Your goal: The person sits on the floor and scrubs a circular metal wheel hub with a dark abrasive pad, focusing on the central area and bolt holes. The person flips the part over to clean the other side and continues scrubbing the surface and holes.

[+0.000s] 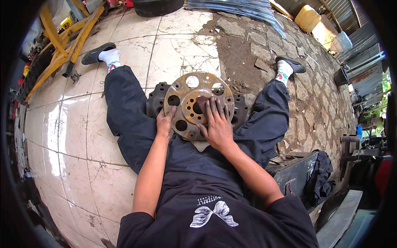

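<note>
A round, rusty metal plate (pixel 189 87) with large and small holes, like an engine flexplate, lies between my thighs. Its rim is gripped by my left hand (pixel 165 124), thumb on top and the other fingers hidden below. My right hand (pixel 219 126) presses with outstretched fingers on a small reddish-brown piece of sandpaper (pixel 202 100), near the plate's centre hole. Beneath the plate sits a dark metal part (pixel 157 98), its perforated ends sticking out on both sides; the middle is covered.
A yellow metal frame (pixel 78 39) stands at the far left. Beside my right thigh is a black case (pixel 291 171) with a dark cloth (pixel 322 177). Corrugated sheets (pixel 235 8) and a yellow jerrycan (pixel 307 18) lie farther off. Cracked tiles (pixel 111 182) meet stone paving (pixel 314 120).
</note>
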Tool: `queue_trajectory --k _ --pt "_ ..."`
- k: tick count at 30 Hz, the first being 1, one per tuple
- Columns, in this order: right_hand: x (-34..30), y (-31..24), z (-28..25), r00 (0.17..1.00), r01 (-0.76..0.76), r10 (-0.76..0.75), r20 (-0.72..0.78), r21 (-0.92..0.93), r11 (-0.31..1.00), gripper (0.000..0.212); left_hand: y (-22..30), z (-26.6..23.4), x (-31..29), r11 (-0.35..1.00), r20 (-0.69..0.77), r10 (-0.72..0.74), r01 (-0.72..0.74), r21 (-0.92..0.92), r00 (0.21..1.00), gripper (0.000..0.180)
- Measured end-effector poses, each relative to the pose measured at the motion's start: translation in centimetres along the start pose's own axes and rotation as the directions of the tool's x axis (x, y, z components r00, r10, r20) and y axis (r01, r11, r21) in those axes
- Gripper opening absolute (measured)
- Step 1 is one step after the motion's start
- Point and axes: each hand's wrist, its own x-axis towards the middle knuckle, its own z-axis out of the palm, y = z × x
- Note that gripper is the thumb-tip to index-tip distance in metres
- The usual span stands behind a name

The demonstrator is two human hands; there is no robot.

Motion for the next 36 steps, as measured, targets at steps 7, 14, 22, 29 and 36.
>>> queue_trajectory --k 7,14,22,29,36 --pt "1.4 0.0 -0.1 1.0 0.011 -0.011 -0.028 0.026 1.0 0.089 -0.2 0.0 0.4 1.0 -0.005 0.008 -0.008 0.016 1.0 0.045" --pt "3.3 -0.3 0.1 0.996 -0.045 0.054 -0.065 0.121 0.992 0.09 0.1 0.8 -0.1 0.998 -0.022 -0.015 0.013 -0.057 1.0 0.045" --pt "3.3 -1.7 0.2 0.989 -0.126 0.137 -0.058 0.166 0.978 0.092 0.7 0.4 -0.2 0.994 -0.042 -0.072 0.069 -0.089 0.997 0.046" --pt "4.7 -1.7 0.5 0.986 -0.139 0.151 -0.068 0.155 0.978 0.092 0.6 0.6 -0.4 0.99 -0.044 -0.035 0.029 -0.135 0.998 0.039" --pt "0.7 -0.5 -1.0 0.996 -0.068 0.07 0.06 -0.029 0.997 0.092 0.9 0.9 -0.7 0.995 -0.088 -0.02 0.011 -0.103 0.996 0.032"
